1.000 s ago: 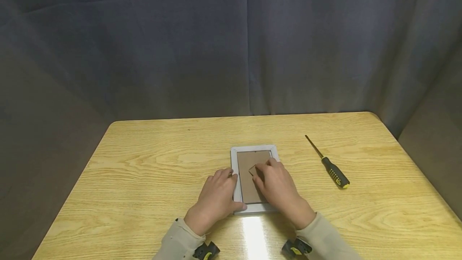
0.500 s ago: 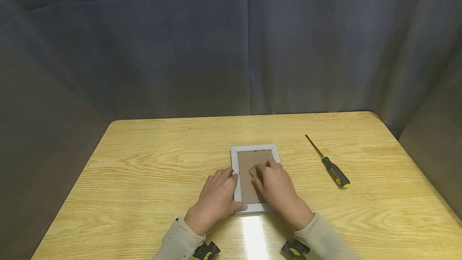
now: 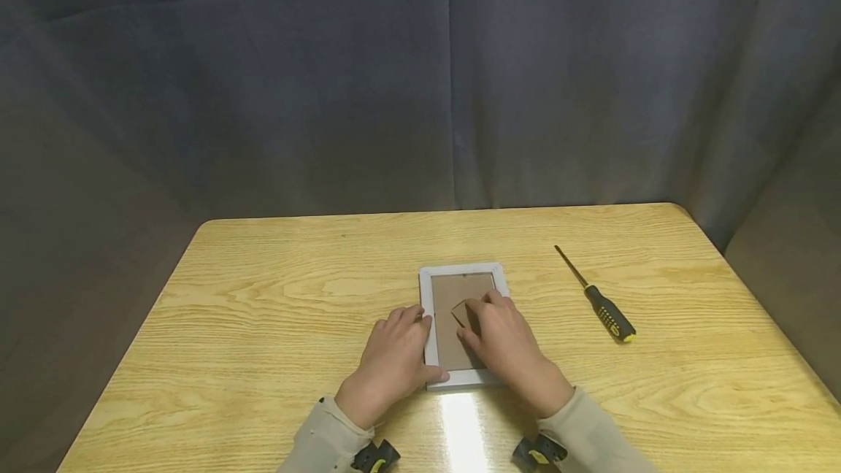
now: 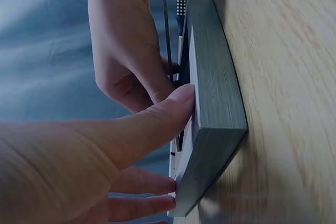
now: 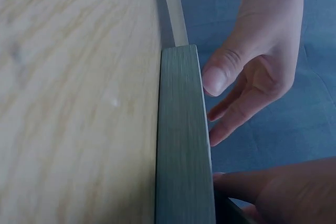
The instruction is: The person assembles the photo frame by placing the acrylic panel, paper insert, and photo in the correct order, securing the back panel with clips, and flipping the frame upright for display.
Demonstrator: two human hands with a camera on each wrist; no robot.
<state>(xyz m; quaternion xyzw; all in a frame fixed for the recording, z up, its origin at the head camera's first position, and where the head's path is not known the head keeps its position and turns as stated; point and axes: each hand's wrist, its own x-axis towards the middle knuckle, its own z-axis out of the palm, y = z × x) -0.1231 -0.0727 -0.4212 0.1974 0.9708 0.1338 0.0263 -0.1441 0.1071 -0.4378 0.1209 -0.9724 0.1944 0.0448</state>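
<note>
A grey picture frame lies back up on the table, its brown backing board showing. My left hand rests on the near-left corner, thumb on the near border and other fingertips at the left side. In the left wrist view that thumb presses on the grey rim. My right hand bends over the board, with forefinger and thumb at a small dark-edged stand flap. The left wrist view shows a thin dark strip standing up off the back beside the right fingers. Part of the flap is hidden.
A screwdriver with a black and yellow handle lies right of the frame, blade pointing away. The wooden table ends at a dark curtain behind it and at both sides.
My right thumb has shifted slightly towards me, baring more of the flap's dark edge. The left hand, the frame and the screwdriver stay in place.
</note>
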